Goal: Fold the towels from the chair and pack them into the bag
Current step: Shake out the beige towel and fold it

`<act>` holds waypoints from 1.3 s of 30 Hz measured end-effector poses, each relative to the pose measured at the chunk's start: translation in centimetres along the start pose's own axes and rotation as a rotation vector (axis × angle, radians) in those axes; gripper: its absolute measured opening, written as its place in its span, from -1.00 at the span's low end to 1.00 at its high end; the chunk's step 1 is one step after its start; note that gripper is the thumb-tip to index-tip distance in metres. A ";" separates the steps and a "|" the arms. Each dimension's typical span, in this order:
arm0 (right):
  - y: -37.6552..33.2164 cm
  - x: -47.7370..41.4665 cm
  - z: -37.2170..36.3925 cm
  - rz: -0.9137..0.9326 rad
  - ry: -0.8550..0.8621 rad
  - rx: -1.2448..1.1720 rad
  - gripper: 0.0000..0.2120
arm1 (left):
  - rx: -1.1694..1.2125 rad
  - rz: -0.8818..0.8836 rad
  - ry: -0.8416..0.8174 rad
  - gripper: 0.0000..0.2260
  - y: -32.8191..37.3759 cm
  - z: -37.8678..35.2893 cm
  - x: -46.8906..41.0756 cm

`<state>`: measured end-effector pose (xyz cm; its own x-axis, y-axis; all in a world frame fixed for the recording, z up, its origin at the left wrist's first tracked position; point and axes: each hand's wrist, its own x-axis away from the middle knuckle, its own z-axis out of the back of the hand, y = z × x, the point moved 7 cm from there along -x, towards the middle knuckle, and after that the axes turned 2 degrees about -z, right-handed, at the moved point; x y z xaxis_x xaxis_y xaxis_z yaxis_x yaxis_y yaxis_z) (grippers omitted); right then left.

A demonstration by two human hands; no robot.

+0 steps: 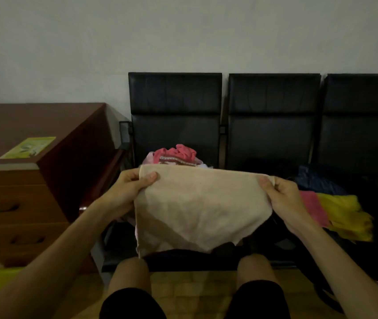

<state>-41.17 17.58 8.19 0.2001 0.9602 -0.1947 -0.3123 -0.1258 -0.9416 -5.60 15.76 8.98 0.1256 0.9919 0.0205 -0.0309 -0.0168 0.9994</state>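
Note:
A beige towel (197, 208) hangs spread in front of me over the left seat of the black chairs (176, 125). My left hand (132, 187) pinches its upper left corner and my right hand (282, 194) pinches its upper right corner. Behind the towel, a heap of unfolded towels lies on the left seat, with a pink one (176, 154) on top. On the middle seat lie a pink towel (314, 208) and a yellow towel (346, 215), with a dark blue cloth (316, 178) behind them. I cannot tell which thing is the bag.
A brown wooden drawer cabinet (22, 187) stands close on the left, with a yellow-green leaflet (28, 147) on top. My knees (132, 275) are just below the towel, near the seat's front edge. A pale wall rises behind the chairs.

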 end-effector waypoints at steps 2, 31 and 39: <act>1.1 0.4 -0.3 -0.025 -0.017 0.000 -0.75 | -0.058 -0.026 0.093 -0.84 -1.8 0.3 -0.3; 4.2 5.1 -11.5 -0.064 -0.075 -0.046 -0.67 | -0.218 -0.227 0.174 -0.85 -8.2 -8.3 2.0; 3.7 5.8 -13.3 -0.074 -0.111 0.016 -0.76 | -0.220 -0.209 0.104 -0.88 -8.3 -9.6 2.3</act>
<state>-28.80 19.38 -0.10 0.1199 0.9885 -0.0925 -0.3150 -0.0505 -0.9477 -14.56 19.42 0.43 0.0497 0.9787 -0.1992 -0.2303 0.2053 0.9512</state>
